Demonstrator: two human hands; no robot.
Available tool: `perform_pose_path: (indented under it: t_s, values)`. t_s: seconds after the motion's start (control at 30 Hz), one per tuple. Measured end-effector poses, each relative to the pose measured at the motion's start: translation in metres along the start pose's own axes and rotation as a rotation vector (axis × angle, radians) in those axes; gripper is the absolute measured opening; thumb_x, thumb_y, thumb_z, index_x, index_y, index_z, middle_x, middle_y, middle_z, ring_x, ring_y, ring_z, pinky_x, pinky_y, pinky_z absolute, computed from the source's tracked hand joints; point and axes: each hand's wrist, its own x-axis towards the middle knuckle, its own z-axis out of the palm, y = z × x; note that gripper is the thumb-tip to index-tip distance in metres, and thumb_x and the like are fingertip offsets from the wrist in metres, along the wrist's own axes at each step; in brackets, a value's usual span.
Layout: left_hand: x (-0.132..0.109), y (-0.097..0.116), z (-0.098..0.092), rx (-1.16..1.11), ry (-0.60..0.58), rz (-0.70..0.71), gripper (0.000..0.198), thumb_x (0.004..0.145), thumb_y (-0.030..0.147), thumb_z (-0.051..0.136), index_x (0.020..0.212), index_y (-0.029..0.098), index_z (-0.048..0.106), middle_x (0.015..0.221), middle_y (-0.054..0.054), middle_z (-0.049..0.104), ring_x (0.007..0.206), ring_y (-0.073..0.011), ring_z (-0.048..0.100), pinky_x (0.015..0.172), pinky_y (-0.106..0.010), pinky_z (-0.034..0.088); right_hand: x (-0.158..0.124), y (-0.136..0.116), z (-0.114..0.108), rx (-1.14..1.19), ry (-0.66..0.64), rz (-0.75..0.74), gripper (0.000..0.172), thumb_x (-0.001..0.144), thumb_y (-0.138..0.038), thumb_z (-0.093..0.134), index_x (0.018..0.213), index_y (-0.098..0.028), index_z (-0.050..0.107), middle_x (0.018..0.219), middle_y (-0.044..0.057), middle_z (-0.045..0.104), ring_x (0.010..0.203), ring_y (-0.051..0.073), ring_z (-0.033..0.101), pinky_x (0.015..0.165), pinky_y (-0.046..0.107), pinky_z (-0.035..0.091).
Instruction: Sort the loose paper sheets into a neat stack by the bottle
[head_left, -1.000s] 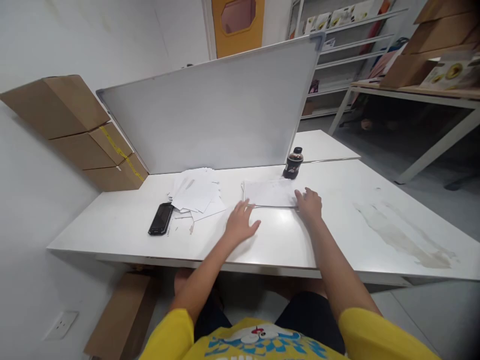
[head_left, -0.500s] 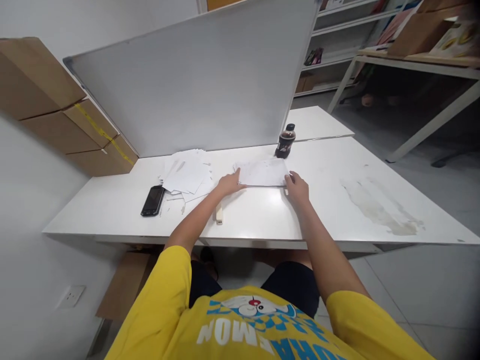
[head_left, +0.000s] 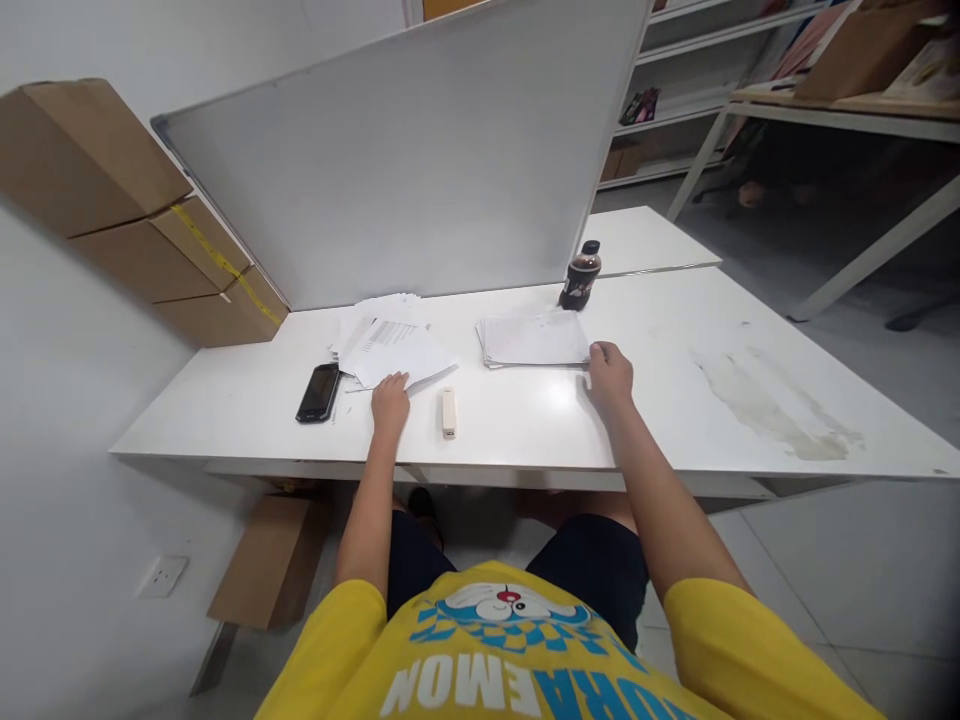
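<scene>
Loose papers [head_left: 401,355] lie in an uneven pile on the left of the white table, with print showing on an upper sheet. My left hand [head_left: 391,403] is at the pile's near edge, fingers closed on a sheet of paper. Right of it lies a neater stack of paper [head_left: 536,340], its left edges slightly fanned. My right hand [head_left: 611,374] grips this stack's right near corner, fingers curled and partly hidden. Between the two piles is a small cream oblong device [head_left: 448,413]. A black phone [head_left: 319,393] rests left of my left hand.
A dark drink bottle [head_left: 580,275] stands behind the neat stack. The whiteboard [head_left: 405,170] leans along the table's back edge [head_left: 660,300]. Cardboard boxes [head_left: 120,200] are piled at the left wall, and another box [head_left: 259,560] sits below the table.
My left hand has left the neat stack and moved left to the loose papers, where a printed sheet now shows. My right hand stays at the stack's right corner. The view has shifted slightly.
</scene>
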Motion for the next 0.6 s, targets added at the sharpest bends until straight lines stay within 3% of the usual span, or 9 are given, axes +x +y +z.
perform_pose_path:
  t_s: [0.1,0.2,0.3,0.4,0.47,0.6]
  values:
    - [0.003,0.002,-0.003,0.049,0.037,0.023,0.055,0.085,0.005,0.038,0.137,0.015,0.056,0.143,-0.01,0.055,0.136,-0.0246,0.046,0.114,-0.041,0.034,-0.001,0.005,0.0,0.072,0.095,0.025,0.041,0.086,-0.042,0.04,0.106,-0.017,0.065,0.1,0.012,0.069,0.094,0.026,0.059,0.086,0.04,0.044]
    - [0.013,0.0,-0.003,0.159,0.049,-0.046,0.057,0.086,0.007,0.041,0.142,0.015,0.051,0.154,-0.012,0.041,0.147,-0.0326,0.027,0.118,-0.05,0.025,0.001,0.008,0.002,0.101,0.126,0.021,0.036,0.085,-0.041,0.041,0.1,-0.018,0.065,0.095,0.01,0.068,0.092,0.024,0.058,0.087,0.04,0.043]
    - [0.027,-0.004,0.0,0.202,-0.022,-0.091,0.055,0.087,0.013,0.045,0.142,0.015,0.052,0.153,-0.015,0.041,0.147,-0.041,0.021,0.116,-0.059,0.021,0.003,0.009,0.003,0.103,0.133,0.01,0.031,0.084,-0.039,0.042,0.095,-0.019,0.064,0.092,0.009,0.068,0.091,0.024,0.058,0.088,0.041,0.043]
    - [0.039,-0.007,0.005,0.155,-0.01,-0.094,0.058,0.089,0.024,0.05,0.146,0.014,0.045,0.155,-0.016,0.038,0.145,-0.0444,0.024,0.114,-0.06,0.023,0.003,0.007,0.002,0.114,0.126,0.006,0.029,0.084,-0.037,0.043,0.092,-0.019,0.063,0.089,0.008,0.067,0.09,0.024,0.058,0.088,0.04,0.042]
    - [0.043,-0.007,0.008,0.113,0.035,-0.112,0.06,0.088,0.024,0.051,0.146,0.012,0.044,0.155,-0.018,0.037,0.143,-0.0423,0.029,0.113,-0.055,0.028,0.003,0.005,0.002,0.131,0.13,0.018,0.028,0.084,-0.037,0.043,0.09,-0.019,0.063,0.088,0.008,0.068,0.088,0.023,0.058,0.087,0.04,0.043]
    - [0.039,-0.009,0.001,-0.003,0.155,-0.181,0.041,0.089,0.016,0.047,0.126,0.01,0.062,0.13,-0.019,0.063,0.123,-0.0308,0.056,0.104,-0.041,0.041,0.005,0.002,0.003,0.168,0.141,0.051,0.027,0.083,-0.037,0.043,0.088,-0.019,0.063,0.091,0.008,0.069,0.087,0.022,0.058,0.086,0.038,0.043]
